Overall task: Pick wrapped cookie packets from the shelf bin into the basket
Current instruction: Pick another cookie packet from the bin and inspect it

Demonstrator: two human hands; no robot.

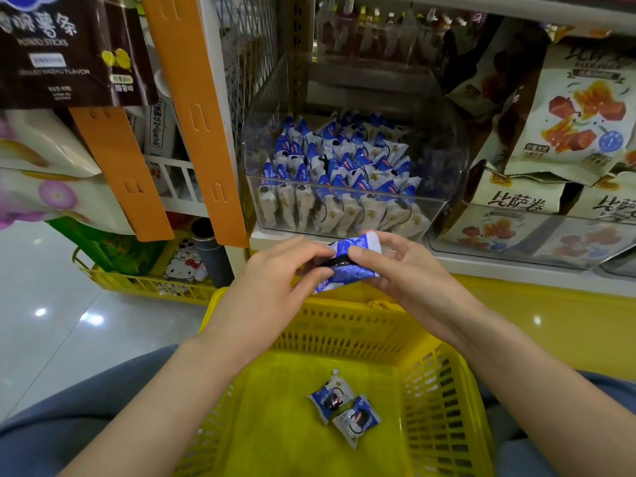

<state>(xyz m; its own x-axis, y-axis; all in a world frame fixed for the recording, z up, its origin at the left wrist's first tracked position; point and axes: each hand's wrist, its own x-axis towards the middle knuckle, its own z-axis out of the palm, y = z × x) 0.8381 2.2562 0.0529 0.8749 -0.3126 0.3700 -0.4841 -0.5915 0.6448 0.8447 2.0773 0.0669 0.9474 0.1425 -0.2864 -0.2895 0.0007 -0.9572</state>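
A clear plastic shelf bin (444, 201) holds several blue-and-white wrapped cookie packets (344, 166) standing in rows. Just below its front edge, my left hand (275, 284) and my right hand (399, 266) both pinch a blue-and-white cookie packet (347, 266), one from each side. It hangs over the far rim of the yellow basket (344, 325). On the basket floor lie two packets side by side (332, 395) (358, 420).
Snack bags (568, 115) crowd the shelf right of the bin. Orange strips (203, 115) and hanging bags (65, 49) are at left. A second yellow basket (144, 280) with goods sits on the shiny floor at left. My knees flank the basket.
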